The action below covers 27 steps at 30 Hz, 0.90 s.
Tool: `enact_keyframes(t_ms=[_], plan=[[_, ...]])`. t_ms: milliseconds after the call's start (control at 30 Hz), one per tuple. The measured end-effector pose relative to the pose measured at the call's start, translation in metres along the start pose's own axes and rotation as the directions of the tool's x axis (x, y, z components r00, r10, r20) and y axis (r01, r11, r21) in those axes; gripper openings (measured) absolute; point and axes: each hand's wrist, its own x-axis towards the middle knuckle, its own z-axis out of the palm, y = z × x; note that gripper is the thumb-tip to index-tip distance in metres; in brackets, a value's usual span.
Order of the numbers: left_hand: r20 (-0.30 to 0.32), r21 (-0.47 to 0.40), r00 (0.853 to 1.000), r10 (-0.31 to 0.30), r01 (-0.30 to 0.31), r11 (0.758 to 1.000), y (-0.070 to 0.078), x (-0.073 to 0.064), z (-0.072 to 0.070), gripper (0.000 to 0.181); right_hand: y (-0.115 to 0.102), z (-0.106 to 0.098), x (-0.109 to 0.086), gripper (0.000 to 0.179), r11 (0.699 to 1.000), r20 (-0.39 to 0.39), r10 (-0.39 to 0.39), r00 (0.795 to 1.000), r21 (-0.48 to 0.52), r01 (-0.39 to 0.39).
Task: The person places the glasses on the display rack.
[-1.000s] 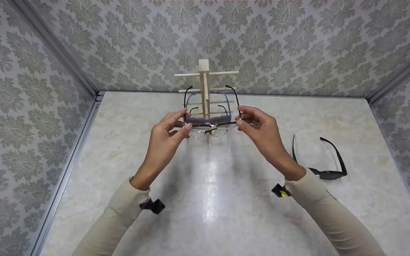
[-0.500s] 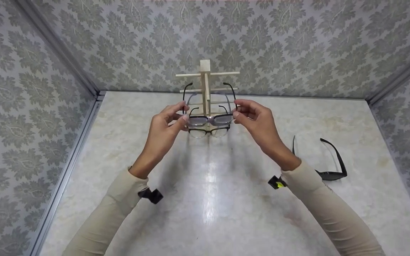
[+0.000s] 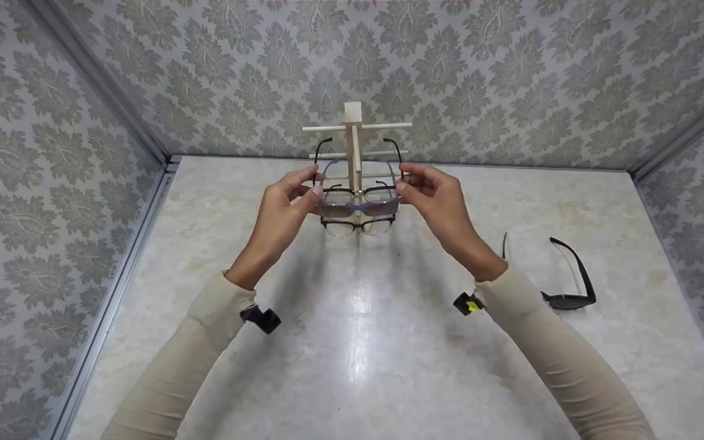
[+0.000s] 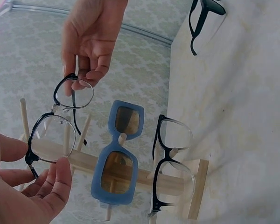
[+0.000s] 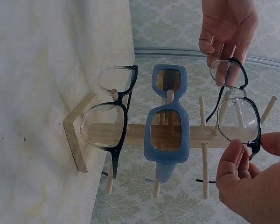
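Observation:
My left hand [image 3: 285, 205] and right hand [image 3: 440, 198] each pinch one temple of a pair of eyeglasses [image 4: 33, 133] with dark brow rims and clear lenses. The temples point toward the back wall, on either side of a wooden eyewear stand [image 3: 352, 113]. In both wrist views the held pair is by the stand's upper pegs, above blue-framed sunglasses [image 5: 149, 135] hung on a peg. Lower on the stand hangs a second pair of clear glasses [image 4: 156, 186] with a dark frame, near the base.
Black sunglasses [image 3: 569, 301] lie on the marbled table [image 3: 358, 391] at the right, partly behind my right sleeve. Thin pegs [image 3: 388, 126] stick out sideways at the stand's top. A patterned wall [image 3: 480, 79] rises behind it.
Both hands have moved away from me, toward the stand, carrying the eyeglasses. Their lenses have passed from in front of the lower pair to behind the blue sunglasses' front in the head view.

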Motion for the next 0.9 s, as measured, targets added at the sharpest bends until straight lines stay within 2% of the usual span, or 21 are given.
enact_keyframes(t_ms=[267, 733, 900], plan=[[-0.01, -0.017, 1.0, -0.021, 0.021, 1.0, -0.006, 0.01, 0.0, 0.049, 0.004, 0.002, 0.007, 0.039, 1.0, -0.012, 0.022, 1.0, 0.006, -0.022], [-0.003, -0.027, 0.999, -0.035, 0.035, 0.999, -0.014, 0.012, -0.002, 0.05, 0.012, 0.004, 0.012, 0.037, 0.999, -0.017, 0.035, 0.999, 0.012, -0.035], [-0.01, -0.041, 1.0, -0.015, 0.014, 0.999, -0.019, 0.011, -0.002, 0.053, 0.015, 0.002, 0.011, 0.039, 0.999, -0.012, 0.009, 1.0, 0.032, -0.008]])
